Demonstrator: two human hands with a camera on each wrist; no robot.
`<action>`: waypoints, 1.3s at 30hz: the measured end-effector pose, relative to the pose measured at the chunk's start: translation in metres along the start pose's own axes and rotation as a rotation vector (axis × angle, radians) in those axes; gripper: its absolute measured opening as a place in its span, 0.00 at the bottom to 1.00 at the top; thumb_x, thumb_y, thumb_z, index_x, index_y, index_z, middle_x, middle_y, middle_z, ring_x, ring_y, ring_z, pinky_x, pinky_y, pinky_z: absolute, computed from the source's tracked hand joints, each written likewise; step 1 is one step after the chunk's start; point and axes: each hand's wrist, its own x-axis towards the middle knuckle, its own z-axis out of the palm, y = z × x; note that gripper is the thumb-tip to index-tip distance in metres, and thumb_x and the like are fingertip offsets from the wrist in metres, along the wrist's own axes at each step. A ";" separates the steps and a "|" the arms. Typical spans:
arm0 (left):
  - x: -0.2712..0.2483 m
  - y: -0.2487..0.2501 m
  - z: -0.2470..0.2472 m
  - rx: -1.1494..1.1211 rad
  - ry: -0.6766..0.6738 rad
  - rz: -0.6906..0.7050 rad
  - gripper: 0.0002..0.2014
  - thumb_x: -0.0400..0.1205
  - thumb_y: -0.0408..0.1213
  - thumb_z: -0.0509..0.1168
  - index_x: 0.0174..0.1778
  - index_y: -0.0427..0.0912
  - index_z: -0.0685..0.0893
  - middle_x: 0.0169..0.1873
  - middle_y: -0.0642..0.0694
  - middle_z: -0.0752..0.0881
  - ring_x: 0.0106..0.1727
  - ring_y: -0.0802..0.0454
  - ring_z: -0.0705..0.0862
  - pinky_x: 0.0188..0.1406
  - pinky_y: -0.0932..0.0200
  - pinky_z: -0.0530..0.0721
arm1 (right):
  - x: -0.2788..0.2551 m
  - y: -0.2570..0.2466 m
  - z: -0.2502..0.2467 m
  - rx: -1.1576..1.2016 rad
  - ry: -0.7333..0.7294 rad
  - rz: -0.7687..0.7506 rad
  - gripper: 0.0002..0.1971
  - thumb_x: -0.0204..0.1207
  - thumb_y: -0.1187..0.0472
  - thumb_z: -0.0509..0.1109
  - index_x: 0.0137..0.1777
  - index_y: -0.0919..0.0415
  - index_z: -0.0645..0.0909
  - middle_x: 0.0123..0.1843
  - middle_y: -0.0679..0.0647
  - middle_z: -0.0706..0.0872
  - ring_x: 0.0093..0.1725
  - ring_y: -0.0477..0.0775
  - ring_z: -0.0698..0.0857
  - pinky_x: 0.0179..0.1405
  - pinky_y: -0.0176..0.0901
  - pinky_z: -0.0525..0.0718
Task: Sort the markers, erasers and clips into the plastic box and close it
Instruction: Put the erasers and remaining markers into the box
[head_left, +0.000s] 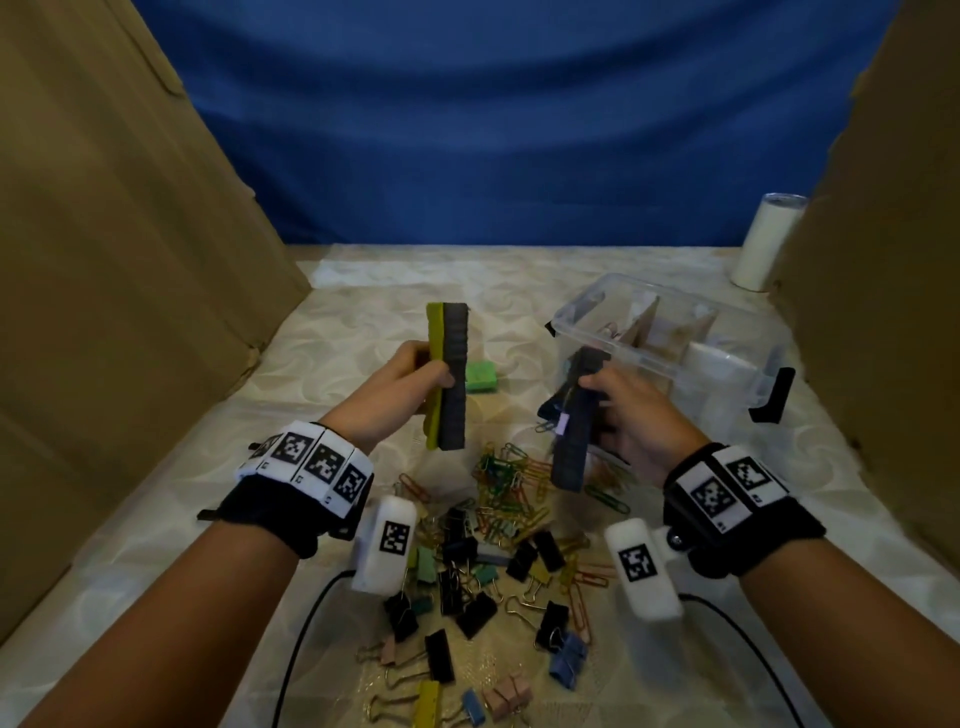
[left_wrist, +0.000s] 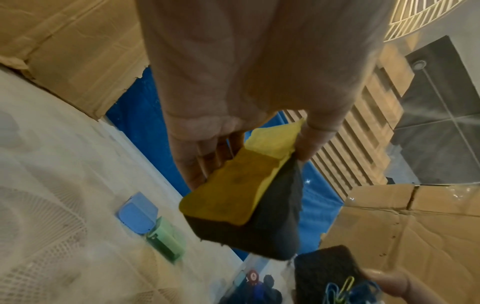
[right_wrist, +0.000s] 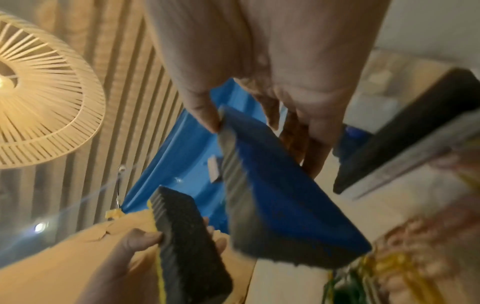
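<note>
The left hand (head_left: 410, 382) grips a yellow-backed eraser (head_left: 448, 376) upright, left of the plastic box (head_left: 670, 343). The right hand (head_left: 631, 415) holds a blue-backed eraser (head_left: 574, 421) just before the box's near wall. Clips (head_left: 493, 545) lie scattered nearer than the box.

We see left hand (head_left: 410, 384) gripping a yellow-backed eraser (head_left: 448, 375) upright above the table (head_left: 363, 280). Right hand (head_left: 631, 421) grips a second dark eraser (head_left: 574, 421), tilted, just in front of the clear plastic box (head_left: 670, 338), which is open near the table's far right corner. Small green eraser (head_left: 482, 376) lies mid-table. Paper clips (head_left: 511, 486) and binder clips (head_left: 467, 597) are heaped toward the near edge. White roll (head_left: 769, 241) stands at the far right corner.
</note>
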 end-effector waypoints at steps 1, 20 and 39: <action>0.000 0.000 0.000 -0.006 -0.007 -0.008 0.16 0.81 0.37 0.59 0.66 0.44 0.72 0.58 0.43 0.81 0.59 0.46 0.81 0.55 0.51 0.79 | 0.001 0.004 0.002 0.069 0.024 0.033 0.11 0.81 0.62 0.61 0.61 0.62 0.76 0.49 0.58 0.83 0.46 0.58 0.85 0.42 0.47 0.84; -0.005 -0.005 0.021 -0.436 -0.318 -0.068 0.22 0.85 0.43 0.48 0.71 0.40 0.75 0.59 0.42 0.86 0.54 0.49 0.87 0.48 0.58 0.88 | 0.016 0.007 0.055 0.349 -0.160 0.033 0.15 0.85 0.67 0.52 0.57 0.66 0.81 0.43 0.56 0.91 0.40 0.50 0.89 0.38 0.39 0.86; -0.001 -0.010 0.014 -0.538 -0.170 -0.076 0.19 0.85 0.37 0.52 0.68 0.36 0.77 0.57 0.38 0.86 0.54 0.46 0.86 0.53 0.53 0.84 | -0.047 0.023 0.049 -1.315 -0.389 -0.584 0.36 0.82 0.64 0.56 0.85 0.58 0.41 0.87 0.50 0.41 0.85 0.47 0.45 0.83 0.40 0.47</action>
